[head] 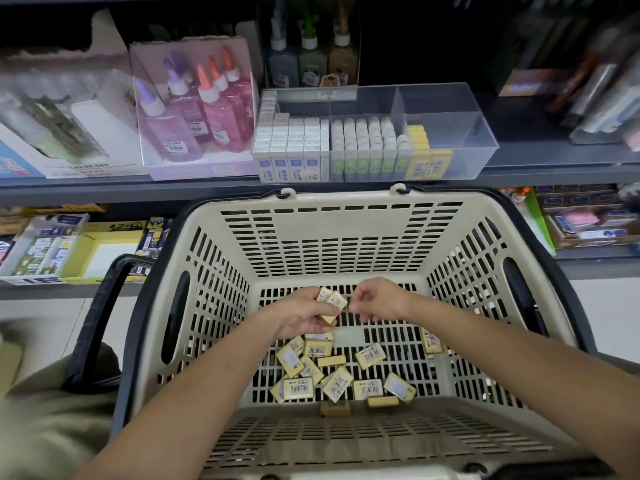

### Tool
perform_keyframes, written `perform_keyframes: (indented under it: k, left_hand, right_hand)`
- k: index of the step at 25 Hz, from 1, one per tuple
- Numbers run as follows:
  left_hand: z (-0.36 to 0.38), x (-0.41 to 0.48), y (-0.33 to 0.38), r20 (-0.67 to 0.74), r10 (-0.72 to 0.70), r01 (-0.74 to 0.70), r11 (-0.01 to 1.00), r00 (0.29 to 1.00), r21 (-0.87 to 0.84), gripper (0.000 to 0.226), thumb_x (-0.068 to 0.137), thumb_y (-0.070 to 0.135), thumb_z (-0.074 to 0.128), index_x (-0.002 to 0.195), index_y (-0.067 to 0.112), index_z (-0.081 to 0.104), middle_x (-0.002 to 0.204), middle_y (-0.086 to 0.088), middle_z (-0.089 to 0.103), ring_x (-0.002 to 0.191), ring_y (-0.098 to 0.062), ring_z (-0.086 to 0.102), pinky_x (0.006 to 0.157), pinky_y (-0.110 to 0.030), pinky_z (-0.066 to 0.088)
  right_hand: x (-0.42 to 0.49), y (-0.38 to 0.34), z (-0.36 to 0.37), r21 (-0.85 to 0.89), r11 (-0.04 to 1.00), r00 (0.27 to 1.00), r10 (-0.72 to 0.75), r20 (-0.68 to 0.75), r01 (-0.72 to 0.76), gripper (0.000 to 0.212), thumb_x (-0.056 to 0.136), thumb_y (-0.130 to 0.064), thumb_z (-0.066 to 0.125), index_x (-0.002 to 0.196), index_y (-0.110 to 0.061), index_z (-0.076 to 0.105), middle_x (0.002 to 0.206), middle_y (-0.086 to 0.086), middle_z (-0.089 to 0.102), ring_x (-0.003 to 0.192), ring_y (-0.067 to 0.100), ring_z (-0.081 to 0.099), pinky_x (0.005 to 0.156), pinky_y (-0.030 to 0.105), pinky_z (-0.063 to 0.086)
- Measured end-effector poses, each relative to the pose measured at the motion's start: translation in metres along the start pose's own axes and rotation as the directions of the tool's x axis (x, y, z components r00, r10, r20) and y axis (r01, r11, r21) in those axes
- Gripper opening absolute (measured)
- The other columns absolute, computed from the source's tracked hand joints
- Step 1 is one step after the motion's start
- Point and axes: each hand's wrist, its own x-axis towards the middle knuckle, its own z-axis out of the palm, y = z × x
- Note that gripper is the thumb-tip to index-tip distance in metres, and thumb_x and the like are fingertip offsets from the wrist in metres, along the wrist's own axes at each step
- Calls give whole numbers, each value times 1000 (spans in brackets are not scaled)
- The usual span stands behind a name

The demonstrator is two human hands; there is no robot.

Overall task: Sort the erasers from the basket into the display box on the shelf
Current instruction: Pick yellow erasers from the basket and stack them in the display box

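Below the dark grey metal shelf (519, 174) carrying the clear plastic display box (450, 133), fingers of the left hand (304, 315) gripped small yellow wrapped erasers (331, 302) inside the beige slotted basket (329, 237). Whether the curled right hand (377, 299) held anything was unclear.

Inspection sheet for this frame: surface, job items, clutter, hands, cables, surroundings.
Surface: dark grey shelf board carries the clear plastic display box; beige perforated plastic basket in front of it.
Job's things: yellow barcode-labelled erasers lie scattered on the basket floor; a yellow row stands in the box's right compartment.
Clutter: pink glue bottles in a carton left of the box.
Grippers: left hand grips a few yellow erasers; right hand curled beside them, hold unclear.
Cables: nothing seen.
Surroundings: lower shelf with stationery cartons.
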Motion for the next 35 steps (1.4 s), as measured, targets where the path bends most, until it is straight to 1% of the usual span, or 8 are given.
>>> perform_keyframes:
  k: [3, 6, 11, 16, 23, 26, 29, 35]
  left_hand:
    - [-2, 0, 0, -36, -17, 18, 1000, 999, 22, 27, 82, -3, 64, 105, 5, 51, 93, -13, 61, 71, -18, 63, 58, -22, 54]
    - [0, -1, -1, -66, -14, 16, 999, 998, 28, 37, 79, -5, 67, 110, 5, 50, 103, -15, 63, 82, -20, 67, 65, -25, 57]
    - [1, 0, -6, -84, -46, 53, 995, 995, 82, 38, 78, -7, 67, 110, 4, 50, 111, -17, 61, 99, -26, 65, 82, -36, 57]
    - [1, 1, -5, -69, -27, 32, 997, 997, 73, 34, 82, -5, 63, 111, 6, 47, 108, -15, 60, 103, -28, 63, 91, -40, 52]
    - [10, 1, -3, 130, -3, 13, 997, 992, -77, 41, 75, 7, 72, 110, 7, 51, 96, -10, 69, 91, -21, 67, 80, -33, 56]
    - [14, 2, -4, 128, -21, 31, 997, 992, -75, 47, 73, 4, 73, 115, 5, 50, 103, -13, 68, 95, -23, 68, 81, -34, 57]
    - [11, 3, -1, 120, -25, 35, 996, 992, -79, 62, 73, 3, 73, 127, 4, 42, 115, -16, 64, 102, -26, 65, 90, -38, 53]
    - [6, 4, 1, 84, -5, 9, 999, 996, -45, 87, 70, 5, 75, 143, 6, 27, 120, -16, 60, 99, -24, 66, 88, -39, 54]
  right_hand:
    - [-10, 24, 14, -601, 794, 985, 16, 172, 91, 27, 83, -23, 66, 108, -17, 58, 106, -2, 57, 96, 16, 56, 79, 27, 47]
    - [-13, 32, 24, -810, 554, 973, -2, 229, 192, 37, 82, -27, 66, 114, -16, 52, 113, 3, 49, 97, 22, 55, 72, 32, 46]
    - [-14, 34, 22, -727, 666, 975, -7, 221, 169, 25, 83, -27, 64, 102, -17, 51, 103, 0, 55, 92, 18, 52, 72, 29, 46]
    - [-11, 3, 7, -197, 972, 982, -98, 160, 129, 21, 80, -10, 70, 87, -21, 53, 88, -8, 53, 73, 3, 51, 64, 14, 42]
    - [-20, -7, -5, 220, 969, 991, -85, -108, 107, 21, 80, -10, 71, 79, -17, 51, 81, 1, 61, 67, 8, 58, 57, 17, 49]
    - [-21, 15, -21, -16, 985, 976, 165, -140, -169, 7, 88, -20, 62, 88, -14, 58, 85, 3, 64, 70, 10, 63, 59, 21, 52]
    - [-25, 42, -26, -505, 747, 898, 410, -161, -432, 13, 87, -11, 61, 76, -13, 53, 68, 1, 56, 52, 9, 56, 44, 18, 45]
    - [-21, 55, -16, -654, 562, 836, 507, -212, -506, 19, 80, -3, 65, 71, -11, 50, 64, 4, 55, 51, 12, 58, 35, 22, 42]
